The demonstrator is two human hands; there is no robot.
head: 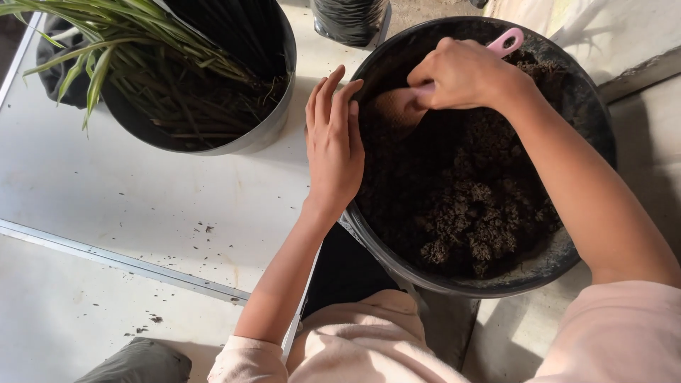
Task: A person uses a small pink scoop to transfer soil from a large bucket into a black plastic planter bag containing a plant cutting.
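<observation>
A large black tub [397, 259] full of dark clumpy soil [468, 191] stands at the right. My right hand [461, 74] reaches over it and grips a pink scoop [505, 41], whose soil-covered blade [399, 108] digs into the soil near the tub's far left side. My left hand [333, 138] lies flat against the tub's left rim, fingers together and pointing away from me, holding nothing.
A second black pot [259, 135] with long green leaves [113, 35] and dry stems stands at the upper left on a pale floor [142, 198]. Soil crumbs are scattered near a metal strip [113, 259]. A black bag [351, 18] sits at the top.
</observation>
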